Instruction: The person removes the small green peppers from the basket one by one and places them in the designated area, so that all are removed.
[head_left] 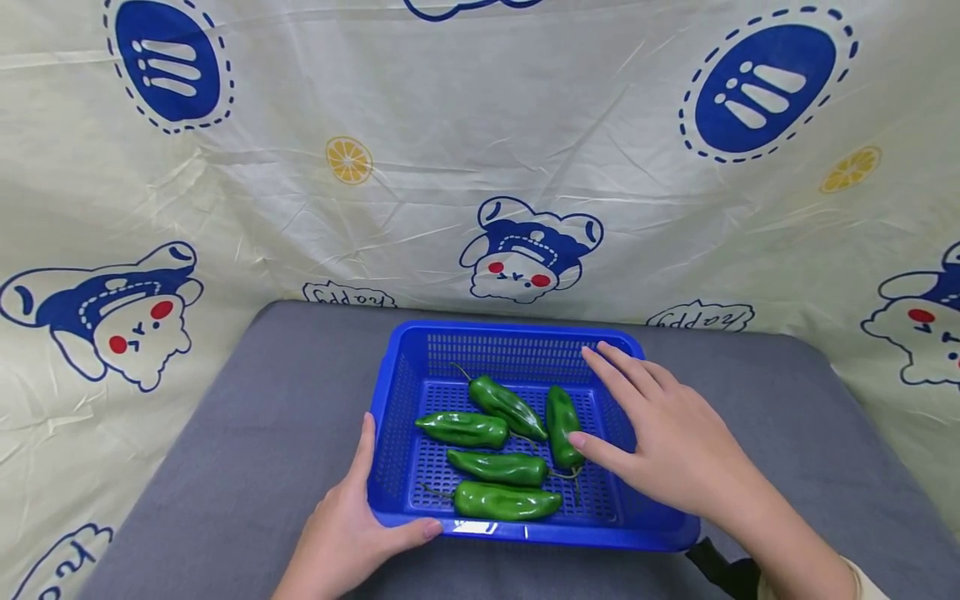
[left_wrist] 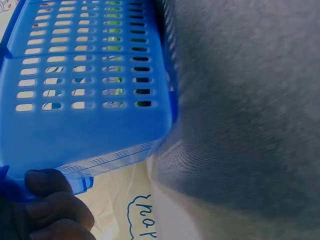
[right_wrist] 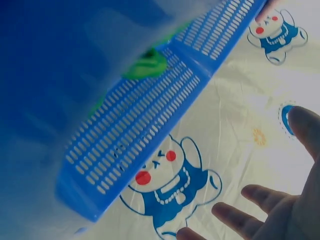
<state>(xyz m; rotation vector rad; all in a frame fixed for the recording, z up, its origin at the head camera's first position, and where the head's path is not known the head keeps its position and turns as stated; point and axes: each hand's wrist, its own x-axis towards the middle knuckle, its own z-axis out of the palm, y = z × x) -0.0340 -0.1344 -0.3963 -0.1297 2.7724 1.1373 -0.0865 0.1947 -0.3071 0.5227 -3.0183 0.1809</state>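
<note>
A blue plastic basket (head_left: 525, 533) with slotted walls stands on the grey surface, with several green peppers (head_left: 504, 501) lying apart or touching on its floor. At its near left corner, my left hand (head_left: 347, 521) holds the rim, thumb along the front edge. In the left wrist view, curled fingertips (left_wrist: 52, 200) of that hand show at the basket's rim. Over the basket's right side is my right hand (head_left: 675, 437), its fingers spread and nothing in its grasp. Its thumb overlaps the upright pepper (head_left: 562, 417) in the head view; whether they touch I cannot tell.
The grey cloth-covered table (head_left: 247, 467) extends on both sides of the basket. Behind it hangs a pale curtain (head_left: 420, 100) printed with bears and orange slices. Something dark (head_left: 720, 571) lies by the right forearm.
</note>
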